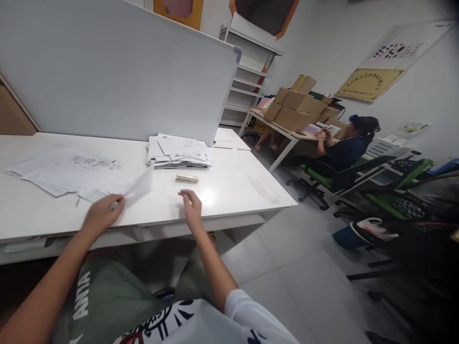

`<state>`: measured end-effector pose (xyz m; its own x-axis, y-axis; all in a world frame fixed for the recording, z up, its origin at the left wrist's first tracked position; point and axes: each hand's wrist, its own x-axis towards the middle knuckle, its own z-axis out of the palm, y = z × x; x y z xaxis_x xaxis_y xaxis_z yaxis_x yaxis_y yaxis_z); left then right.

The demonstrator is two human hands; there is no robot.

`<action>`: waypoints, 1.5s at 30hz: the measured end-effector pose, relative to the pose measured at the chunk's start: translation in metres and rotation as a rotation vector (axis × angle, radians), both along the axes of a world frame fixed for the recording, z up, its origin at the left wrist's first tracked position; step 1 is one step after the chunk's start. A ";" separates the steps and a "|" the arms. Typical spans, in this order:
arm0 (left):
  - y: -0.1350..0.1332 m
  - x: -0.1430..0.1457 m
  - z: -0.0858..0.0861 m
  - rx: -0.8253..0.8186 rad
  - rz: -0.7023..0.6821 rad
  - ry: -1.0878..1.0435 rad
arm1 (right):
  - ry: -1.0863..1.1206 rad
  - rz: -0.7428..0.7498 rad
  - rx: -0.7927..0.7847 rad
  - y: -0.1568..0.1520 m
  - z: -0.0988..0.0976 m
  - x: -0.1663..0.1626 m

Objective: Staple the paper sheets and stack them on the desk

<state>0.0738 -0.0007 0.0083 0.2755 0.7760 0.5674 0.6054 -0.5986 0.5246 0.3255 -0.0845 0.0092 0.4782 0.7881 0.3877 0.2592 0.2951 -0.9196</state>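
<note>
My left hand [103,213] is closed on a sheet of paper [140,184], which stands up at a tilt above the table and is blurred. My right hand [192,206] hovers over the table's front edge, fingers loosely bent and apart, with nothing visible in it. Just beyond that hand lies a beige stapler [187,178]. Behind the stapler rises a thick stack of printed papers [181,152], its edges uneven. To the left, loose printed sheets [68,167] spread over the white table [229,184], overlapping one another.
A large whiteboard [125,71] stands along the table's back edge. At the right, a co-worker [344,148] sits at another table with cardboard boxes [297,107]. Office chairs [319,179] and a blue bin [349,235] stand on the floor. Metal shelves [247,76] are behind.
</note>
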 end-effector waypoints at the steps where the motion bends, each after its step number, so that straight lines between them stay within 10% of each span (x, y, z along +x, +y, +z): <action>1: -0.010 -0.003 -0.002 0.049 -0.024 0.003 | 0.172 -0.015 0.005 -0.023 -0.005 -0.006; 8: -0.122 0.019 -0.025 0.291 -0.337 0.095 | 0.842 0.485 -0.431 -0.131 -0.036 -0.021; 14: -0.159 0.046 -0.053 0.206 -0.311 -0.043 | 0.970 0.229 -0.391 -0.126 -0.037 -0.014; 19: -0.176 0.065 -0.081 -0.529 -0.019 -0.859 | 0.986 0.065 -0.452 -0.125 -0.050 -0.011; 24: -0.188 0.072 -0.071 -1.249 0.042 -1.342 | 0.866 0.221 -0.458 -0.140 -0.047 0.001; 38: -0.198 0.081 -0.060 -1.015 0.117 -1.427 | 0.776 0.294 -0.310 -0.148 -0.040 0.015; 45: -0.190 0.078 -0.060 -1.081 0.017 -1.355 | 0.564 0.235 -0.540 -0.140 -0.053 0.000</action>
